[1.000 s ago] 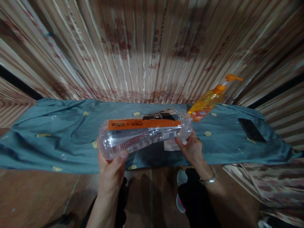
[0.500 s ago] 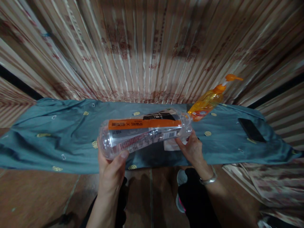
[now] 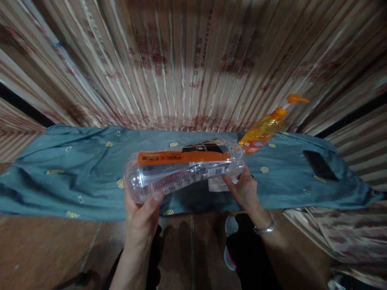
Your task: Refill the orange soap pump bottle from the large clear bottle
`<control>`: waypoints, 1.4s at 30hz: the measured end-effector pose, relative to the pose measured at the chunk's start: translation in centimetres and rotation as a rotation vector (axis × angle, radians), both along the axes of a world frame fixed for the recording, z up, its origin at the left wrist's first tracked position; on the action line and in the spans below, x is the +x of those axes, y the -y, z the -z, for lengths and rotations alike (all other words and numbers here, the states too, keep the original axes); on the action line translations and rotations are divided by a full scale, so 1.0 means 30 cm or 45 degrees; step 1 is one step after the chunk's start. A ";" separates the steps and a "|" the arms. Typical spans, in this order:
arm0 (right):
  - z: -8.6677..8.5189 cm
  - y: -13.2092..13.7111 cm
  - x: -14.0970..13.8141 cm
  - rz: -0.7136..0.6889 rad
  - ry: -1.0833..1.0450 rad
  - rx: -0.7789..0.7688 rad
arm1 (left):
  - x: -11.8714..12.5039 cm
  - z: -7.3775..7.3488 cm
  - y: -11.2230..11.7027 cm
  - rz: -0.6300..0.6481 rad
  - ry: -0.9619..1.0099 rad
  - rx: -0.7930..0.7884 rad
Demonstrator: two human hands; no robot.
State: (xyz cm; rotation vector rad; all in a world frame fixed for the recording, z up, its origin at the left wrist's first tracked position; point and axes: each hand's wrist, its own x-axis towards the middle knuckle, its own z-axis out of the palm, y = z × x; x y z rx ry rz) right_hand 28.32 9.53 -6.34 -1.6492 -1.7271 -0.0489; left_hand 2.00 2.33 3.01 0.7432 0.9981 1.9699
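Note:
A clear plastic bottle point(image 3: 184, 171) with an orange and grey label lies sideways in the air, its mouth toward the right. My left hand point(image 3: 143, 213) is wrapped round its base, thumb on the near side. My right hand point(image 3: 244, 187) grips near the neck end, with the fingers partly hidden behind the bottle. A small white item point(image 3: 218, 185) shows below the neck, partly covered; I cannot tell what it is. Just beyond the neck stands an orange pump bottle point(image 3: 261, 133) of yellow-orange liquid.
A blue-green cloth with yellow prints point(image 3: 81, 169) covers the narrow surface. A dark phone point(image 3: 320, 165) lies on its right side. Behind rises a pleated, patterned curtain point(image 3: 181, 80). Below are the tiled floor point(image 3: 178, 249) and a shoe point(image 3: 231, 225).

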 end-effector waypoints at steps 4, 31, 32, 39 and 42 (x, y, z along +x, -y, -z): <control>0.002 -0.001 0.001 -0.012 0.018 0.036 | -0.001 -0.001 0.002 0.005 -0.005 0.021; 0.005 -0.003 0.002 0.011 0.000 -0.007 | -0.006 0.011 0.001 -0.018 -0.028 -0.006; 0.003 -0.002 0.002 0.008 0.003 -0.009 | -0.006 0.010 0.002 -0.017 -0.028 -0.018; 0.000 0.001 -0.001 0.022 0.002 -0.030 | -0.003 0.014 0.000 -0.019 -0.032 -0.002; 0.002 0.000 0.000 0.022 0.005 -0.030 | -0.004 0.017 -0.001 -0.015 -0.035 0.003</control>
